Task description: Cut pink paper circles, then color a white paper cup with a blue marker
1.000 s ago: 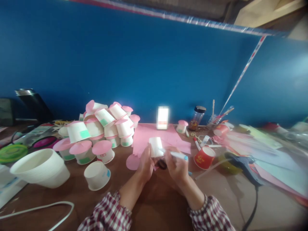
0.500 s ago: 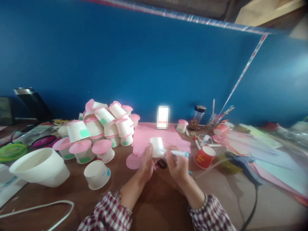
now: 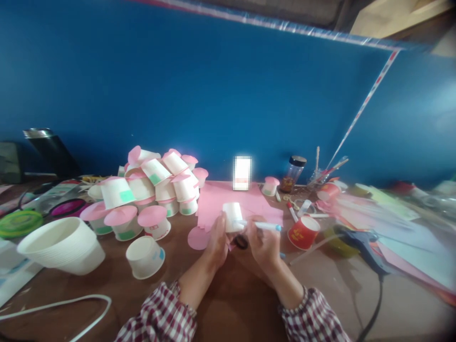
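My left hand is closed round a small white paper cup, gripping it from the left side. In my right hand is a light blue marker pen, held like a pencil, with its tip at the cup's right side. Any mark on the cup is too blurred to make out. Beneath the hands lie pink paper sheets and a pink paper disc. Just below the cup, a dark ring-shaped item shows between the hands.
Paper cups with pink tops are piled at left, behind a loose white cup and nested bowls. To the right stand a red paper cup, a glue gun with its cord, and a black-lidded jar. A blue wall rises behind.
The view has shifted very slightly. Both hands keep their hold on the cup and the marker pen, and the pen tip stays at the cup's side.
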